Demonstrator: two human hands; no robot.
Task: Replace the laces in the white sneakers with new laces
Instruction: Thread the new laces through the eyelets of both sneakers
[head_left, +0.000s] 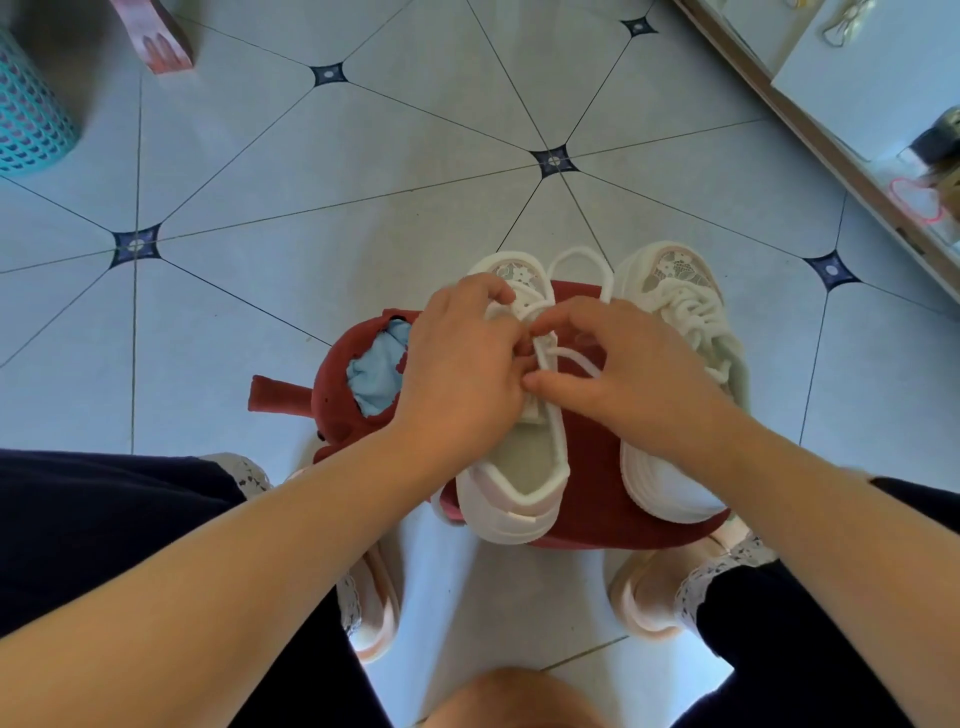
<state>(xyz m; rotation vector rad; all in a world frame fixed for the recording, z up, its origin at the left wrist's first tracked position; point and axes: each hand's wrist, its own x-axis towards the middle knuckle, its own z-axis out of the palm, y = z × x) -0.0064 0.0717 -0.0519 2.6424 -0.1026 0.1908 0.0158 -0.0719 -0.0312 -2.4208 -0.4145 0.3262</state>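
Both sneakers sit side by side on the red stool (592, 467) between your feet, toes pointing away from you. The left sneaker (511, 512) is the one under your hands. The right sneaker (670, 488) is just beside it and already carries thick white lacing (685, 312), bunched over its front.

Left hand (462, 358): fingers curled down over the front half of the left sneaker, closed round a strand of the lace (576, 257) that comes out from under the fingertips. Thumb is hidden, so I can't tell the exact contact.

Right hand (628, 374): forefinger hooked, its tip meeting your left hand's fingers over the tongue. The thumb sticks out lower, by the eyelet row. A strand of lace runs from the tongue across and under this hand, so it has hold of the lace too.

One loose loop of the lace lies beyond the toes, between the two sneakers, over the far edge of the stool.

Around it:
- red fabric piece (332, 410) with a light blue patch, against the stool's left side
- your feet in pale pink shoes (647, 597) on either side of the stool, dark trouser legs above them
- floor tiles (291, 171) pale with dark diamond insets
- teal basket (26, 119) at top left
- wood-framed panel (789, 111) along the top right
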